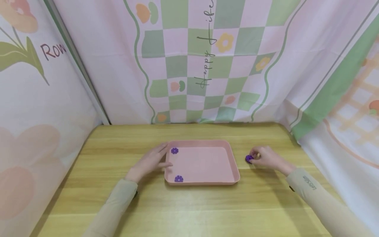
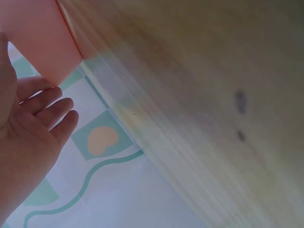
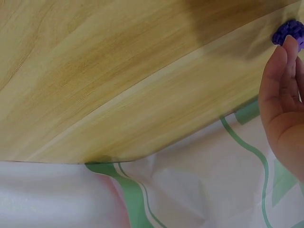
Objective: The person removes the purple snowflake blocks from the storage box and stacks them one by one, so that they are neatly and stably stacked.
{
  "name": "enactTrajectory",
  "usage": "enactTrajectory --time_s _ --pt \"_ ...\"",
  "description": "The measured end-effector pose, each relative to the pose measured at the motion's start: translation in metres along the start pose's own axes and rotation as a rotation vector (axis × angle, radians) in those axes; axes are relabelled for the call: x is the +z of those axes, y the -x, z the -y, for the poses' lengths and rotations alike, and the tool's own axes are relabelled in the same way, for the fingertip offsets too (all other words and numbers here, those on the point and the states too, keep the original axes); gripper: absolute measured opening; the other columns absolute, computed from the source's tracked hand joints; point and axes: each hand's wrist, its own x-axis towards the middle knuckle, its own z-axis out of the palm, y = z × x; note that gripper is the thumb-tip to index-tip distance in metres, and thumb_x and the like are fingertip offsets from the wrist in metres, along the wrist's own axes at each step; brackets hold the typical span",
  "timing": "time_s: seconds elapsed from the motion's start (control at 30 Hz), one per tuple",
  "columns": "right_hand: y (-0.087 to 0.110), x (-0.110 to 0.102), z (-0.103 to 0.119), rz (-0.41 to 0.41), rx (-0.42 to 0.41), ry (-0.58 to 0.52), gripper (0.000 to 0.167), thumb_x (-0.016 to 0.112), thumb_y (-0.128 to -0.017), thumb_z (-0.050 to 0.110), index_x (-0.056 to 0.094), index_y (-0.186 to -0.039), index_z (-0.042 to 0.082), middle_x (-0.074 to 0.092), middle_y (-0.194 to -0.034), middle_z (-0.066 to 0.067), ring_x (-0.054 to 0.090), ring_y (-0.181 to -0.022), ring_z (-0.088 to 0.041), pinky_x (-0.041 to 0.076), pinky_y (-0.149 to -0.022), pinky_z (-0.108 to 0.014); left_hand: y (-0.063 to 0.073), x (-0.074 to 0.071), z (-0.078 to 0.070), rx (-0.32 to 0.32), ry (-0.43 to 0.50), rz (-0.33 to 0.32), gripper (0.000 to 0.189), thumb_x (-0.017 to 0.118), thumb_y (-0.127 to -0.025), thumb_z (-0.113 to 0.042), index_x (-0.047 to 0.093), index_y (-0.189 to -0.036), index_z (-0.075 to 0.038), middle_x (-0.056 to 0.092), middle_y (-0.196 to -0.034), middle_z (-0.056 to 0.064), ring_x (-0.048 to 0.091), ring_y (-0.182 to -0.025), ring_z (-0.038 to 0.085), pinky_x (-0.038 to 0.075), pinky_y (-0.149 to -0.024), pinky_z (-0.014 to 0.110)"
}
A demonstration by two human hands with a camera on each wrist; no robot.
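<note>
A shallow pink tray lies on the wooden table. Two purple flower-shaped discs are inside it, by the left corners. My left hand is at the tray's left side, fingers at the rim and thumb reaching over the inside; in the left wrist view its fingers are loosely extended beside the pink wall. Right of the tray, my right hand pinches a purple flower-shaped piece between thumb and fingertips. Close up in the right wrist view, that purple piece looks notched and layered, partly hidden by the fingers.
The wooden table ends at the back against a hanging cloth with green and white checks. Printed cloths also hang along the left and right sides.
</note>
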Motion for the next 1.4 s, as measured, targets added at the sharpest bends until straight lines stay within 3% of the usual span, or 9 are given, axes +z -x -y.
enactTrajectory --time_s 0.2,0.57,0.67,1.0,1.4 --pt "0.001 -0.001 -0.001 -0.003 -0.005 0.008 0.020 0.079 -0.079 0.013 0.069 -0.092 0.003 0.072 -0.084 -0.005 0.067 -0.078 -0.020 0.059 -0.070 -0.035 -0.001 0.001 0.000 -0.002 -0.017 -0.001 0.087 0.071 -0.087 -0.046 0.033 -0.153 -0.003 0.034 -0.158 0.024 0.038 -0.145 0.039 0.033 -0.121 0.053" --pt "-0.001 -0.009 0.002 -0.031 -0.037 0.016 0.020 0.074 -0.081 0.007 0.069 -0.097 -0.003 0.071 -0.084 -0.008 0.066 -0.074 -0.017 0.060 -0.065 -0.028 0.001 0.000 0.001 -0.008 0.011 -0.004 0.088 0.071 -0.087 -0.045 0.032 -0.153 -0.003 0.033 -0.159 0.024 0.036 -0.146 0.039 0.032 -0.122 0.055" --pt "-0.004 -0.012 0.007 -0.040 -0.062 0.025 0.020 0.074 -0.081 0.006 0.069 -0.097 -0.005 0.071 -0.084 -0.009 0.067 -0.075 -0.019 0.061 -0.065 -0.031 0.001 0.001 0.001 -0.006 0.006 -0.007 0.087 0.070 -0.087 -0.046 0.032 -0.153 -0.003 0.033 -0.159 0.023 0.036 -0.146 0.039 0.032 -0.121 0.055" --pt "-0.020 -0.017 0.034 -0.018 -0.103 0.029 0.021 0.075 -0.083 0.009 0.068 -0.100 -0.003 0.071 -0.085 -0.006 0.064 -0.070 -0.010 0.059 -0.064 -0.028 0.000 0.001 0.000 -0.043 0.044 0.022 0.088 0.070 -0.088 -0.046 0.028 -0.155 -0.007 0.029 -0.162 0.020 0.032 -0.149 0.035 0.028 -0.124 0.052" --pt "-0.046 -0.004 0.068 0.002 -0.227 0.016 0.017 0.072 -0.086 0.007 0.069 -0.101 0.000 0.071 -0.089 -0.007 0.061 -0.068 -0.008 0.055 -0.062 -0.022 0.000 0.000 0.002 -0.031 0.004 0.029 0.089 0.069 -0.088 -0.048 0.030 -0.154 -0.003 0.031 -0.160 0.022 0.035 -0.147 0.038 0.031 -0.123 0.053"
